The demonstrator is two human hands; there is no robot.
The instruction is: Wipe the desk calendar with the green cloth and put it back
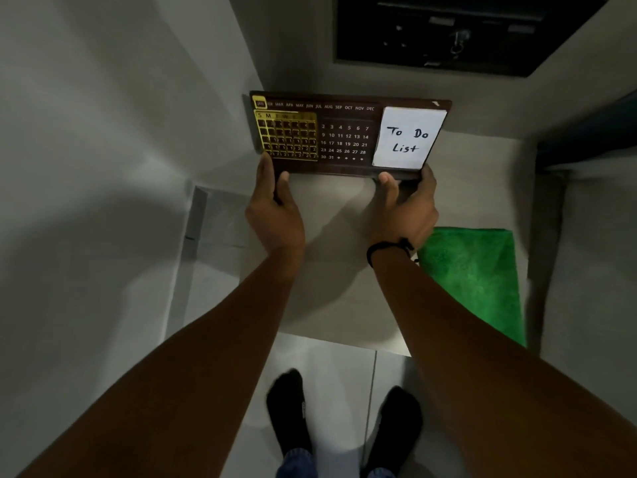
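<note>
The desk calendar (pixel 344 139) is a dark brown board with a gold date frame on its left, white numbers in the middle and a white "To Do List" note on its right. It stands upright at the back of a pale desk top (pixel 331 305). My left hand (pixel 275 205) grips its lower left corner. My right hand (pixel 405 205), with a black wristband, grips its lower right corner. The green cloth (pixel 479 281) lies flat on the desk's right side, just right of my right wrist and untouched.
A white wall (pixel 103 132) rises to the left. A dark recessed panel (pixel 465 32) sits on the wall above the calendar. A dark edge (pixel 593 132) borders the desk at right. My feet in black socks (pixel 341 415) stand on a tiled floor below the desk's front edge.
</note>
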